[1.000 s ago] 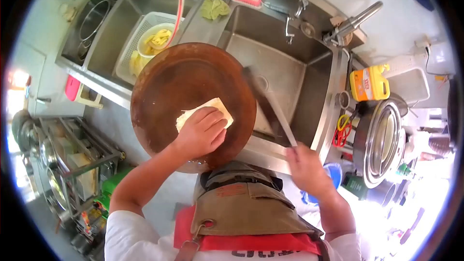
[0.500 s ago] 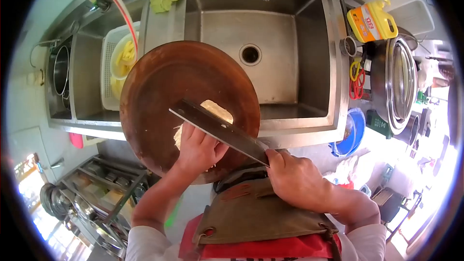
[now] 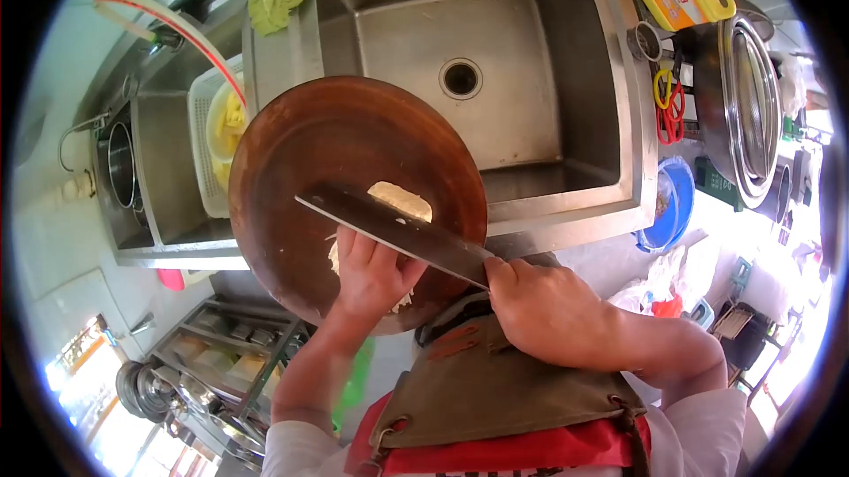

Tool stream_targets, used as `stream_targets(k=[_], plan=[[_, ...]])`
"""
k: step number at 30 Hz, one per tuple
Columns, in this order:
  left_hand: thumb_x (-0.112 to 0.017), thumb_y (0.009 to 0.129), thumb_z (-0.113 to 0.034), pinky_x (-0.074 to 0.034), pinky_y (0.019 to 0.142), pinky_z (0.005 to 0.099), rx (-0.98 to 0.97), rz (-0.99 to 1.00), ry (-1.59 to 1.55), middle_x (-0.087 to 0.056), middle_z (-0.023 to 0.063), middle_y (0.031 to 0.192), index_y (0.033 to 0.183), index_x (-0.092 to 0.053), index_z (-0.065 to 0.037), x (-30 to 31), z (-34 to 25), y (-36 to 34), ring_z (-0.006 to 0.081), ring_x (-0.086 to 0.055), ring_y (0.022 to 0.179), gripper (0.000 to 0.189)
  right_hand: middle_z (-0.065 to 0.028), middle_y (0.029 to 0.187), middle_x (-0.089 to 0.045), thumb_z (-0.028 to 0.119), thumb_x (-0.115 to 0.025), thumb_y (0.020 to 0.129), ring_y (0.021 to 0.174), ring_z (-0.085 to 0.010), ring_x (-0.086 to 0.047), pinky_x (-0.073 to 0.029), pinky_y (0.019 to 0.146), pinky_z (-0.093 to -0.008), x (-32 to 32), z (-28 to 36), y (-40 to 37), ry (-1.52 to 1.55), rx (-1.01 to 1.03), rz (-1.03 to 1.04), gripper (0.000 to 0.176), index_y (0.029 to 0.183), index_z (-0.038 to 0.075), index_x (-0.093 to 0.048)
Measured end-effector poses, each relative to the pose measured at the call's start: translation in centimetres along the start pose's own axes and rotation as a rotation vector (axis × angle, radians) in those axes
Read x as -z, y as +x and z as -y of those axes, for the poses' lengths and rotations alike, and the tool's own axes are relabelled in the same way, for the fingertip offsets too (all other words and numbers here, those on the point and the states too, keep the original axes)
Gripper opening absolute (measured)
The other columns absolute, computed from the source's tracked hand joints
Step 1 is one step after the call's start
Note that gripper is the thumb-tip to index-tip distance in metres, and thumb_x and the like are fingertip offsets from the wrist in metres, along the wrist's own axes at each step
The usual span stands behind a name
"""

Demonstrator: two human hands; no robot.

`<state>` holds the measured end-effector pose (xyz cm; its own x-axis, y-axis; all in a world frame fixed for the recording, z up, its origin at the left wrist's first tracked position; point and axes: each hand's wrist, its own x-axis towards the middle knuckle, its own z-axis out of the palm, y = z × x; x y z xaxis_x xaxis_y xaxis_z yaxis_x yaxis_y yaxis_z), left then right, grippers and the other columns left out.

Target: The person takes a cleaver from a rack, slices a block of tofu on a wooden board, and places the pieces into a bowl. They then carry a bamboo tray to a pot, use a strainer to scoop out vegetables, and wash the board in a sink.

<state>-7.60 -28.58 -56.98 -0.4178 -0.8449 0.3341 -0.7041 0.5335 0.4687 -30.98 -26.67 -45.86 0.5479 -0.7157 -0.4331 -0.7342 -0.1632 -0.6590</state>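
Cleaver point(image 3: 393, 234): blade lies flat-ish across the near half of the round wooden board point(image 3: 336, 137), edge towards the pale slab point(image 3: 402, 198), and crosses right over the left hand point(image 3: 376, 275).

- Right hand point(image 3: 531, 309): fist closed on the handle, which is hidden inside the grip.
- Left hand: fingers point(image 3: 354, 245) stretched out and together. They press down on the slab and grip nothing, and their tips sit at the blade.
- Slab: near the board's middle, mostly covered by blade and palm.

Risks as judged:
1. Cut to the left fingertips. There is no visible gap between them and the steel, so any slip or twist of the blade lands on them.
2. Board looks perched on the sink point(image 3: 522, 137) corner, partly over the basin and partly past the counter's front edge. Downward force off-centre could rock or tip it.
3. Slab looks soft, so it may tear or slide under the palm and throw the cut line off.
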Motion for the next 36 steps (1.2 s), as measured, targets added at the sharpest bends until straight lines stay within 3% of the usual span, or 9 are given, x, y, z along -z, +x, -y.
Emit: stream_targets(k=[4,7,10,19,22,34,36], plan=[[-0.078,0.07,-0.016,-0.046,0.088,0.047,-0.003,-0.003,0.021,-0.059,0.0158,0.114,0.108,-0.068,-0.006,-0.2,-0.1,0.1,0.0383,-0.056,0.102,0.041,-0.0223,0.079,-0.062,0.005,-0.049,0.085,0.066,-0.0361,-0.066,-0.056,0.059,-0.0427,0.3,-0.3,-0.5,-0.006,-0.023,0.01,0.014,0.09,-0.007,-0.053],[-0.078,0.07,-0.015,-0.046,0.087,0.0459,0.008,0.003,0.029,-0.06,0.0157,0.113,0.108,-0.068,-0.006,0.0,-0.4,0.2,0.0378,-0.056,0.101,0.04,-0.0211,0.075,-0.062,0.005,-0.051,0.085,0.062,-0.0375,-0.065,-0.054,0.054,-0.0461,-1.1,-1.2,1.2,0.07,0.059,-0.07,0.021,0.1,-0.01,-0.051],[-0.077,0.071,-0.015,-0.046,0.087,0.0456,0.0,0.006,0.016,-0.06,0.0149,0.112,0.108,-0.068,-0.006,-0.1,-0.4,0.5,0.0373,-0.056,0.1,0.039,-0.0217,0.079,-0.063,0.006,-0.051,0.085,0.069,-0.035,-0.068,-0.057,0.058,-0.0409,-0.5,-0.7,1.0,0.025,0.013,-0.02,0.013,0.088,-0.006,-0.055],[-0.069,0.07,-0.008,-0.047,0.086,0.0453,-0.003,0.008,0.03,-0.06,0.0138,0.107,0.1,-0.067,-0.004,-1.1,0.0,-0.4,0.0351,-0.055,0.098,0.031,-0.026,0.083,-0.065,0.01,-0.054,0.086,0.074,-0.0425,-0.067,-0.055,0.066,-0.0495,-1.5,-2.1,4.3,0.168,-0.059,0.033,0.016,0.089,-0.005,-0.06],[-0.068,0.068,-0.006,-0.048,0.085,0.0453,-0.012,-0.004,0.044,-0.059,0.014,0.105,0.098,-0.066,-0.001,-1.4,0.0,-0.8,0.0347,-0.055,0.097,0.031,-0.0248,0.074,-0.064,0.003,-0.051,0.083,0.067,-0.0397,-0.068,-0.055,0.057,-0.0467,-1.8,-2.3,5.2,0.141,-0.008,-0.014,0.011,0.087,-0.007,-0.053],[-0.068,0.066,-0.002,-0.048,0.082,0.0438,-0.036,-0.034,0.048,-0.056,0.0136,0.103,0.098,-0.065,0.001,-0.8,-0.6,-1.4,0.0341,-0.055,0.096,0.032,-0.0246,0.076,-0.066,0.007,-0.055,0.083,0.072,-0.0403,-0.069,-0.056,0.062,-0.0466,-3.0,-3.2,7.2,-0.017,0.119,-0.143,0.012,0.083,-0.004,-0.058],[-0.069,0.068,-0.002,-0.048,0.082,0.0438,-0.027,-0.038,0.053,-0.056,0.0136,0.102,0.098,-0.065,0.001,-0.6,-0.9,-1.2,0.0342,-0.055,0.095,0.031,-0.0254,0.078,-0.065,0.01,-0.055,0.086,0.075,-0.0424,-0.067,-0.055,0.066,-0.0484,-3.0,-3.9,7.5,0.041,0.008,-0.124,0.014,0.085,-0.004,-0.059]])
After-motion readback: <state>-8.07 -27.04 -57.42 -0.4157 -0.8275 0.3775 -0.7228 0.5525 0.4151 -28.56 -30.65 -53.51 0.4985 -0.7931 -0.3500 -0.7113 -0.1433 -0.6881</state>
